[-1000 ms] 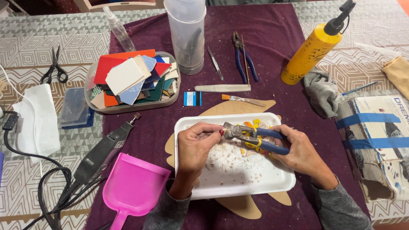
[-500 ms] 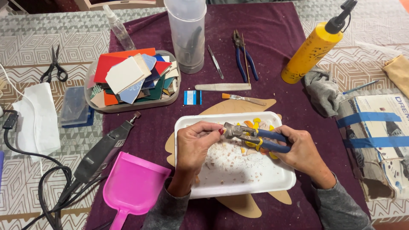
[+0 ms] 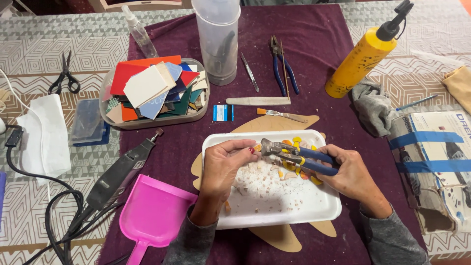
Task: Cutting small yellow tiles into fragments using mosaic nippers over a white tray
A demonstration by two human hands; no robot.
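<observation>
My left hand (image 3: 224,164) pinches a small orange tile piece (image 3: 257,147) at its fingertips, held against the jaws of blue-handled tile nippers (image 3: 294,156). My right hand (image 3: 351,172) is wrapped around the nippers' handles. Both hands hover over a white foam tray (image 3: 314,211) strewn with pale chips and several yellow and orange cut pieces. Under the tray lies a tan wooden fish-shaped board (image 3: 274,236).
A clear dish of coloured tile sheets (image 3: 152,93), a tall plastic cup (image 3: 217,41), blue pliers (image 3: 280,64), a small brush (image 3: 282,114), a yellow glue bottle (image 3: 360,61), a rotary tool (image 3: 120,172), a pink dustpan (image 3: 152,216), scissors (image 3: 66,76) and a taped box (image 3: 434,162) surround the tray.
None beyond a slight shift of the nippers and fingertips over the tray.
</observation>
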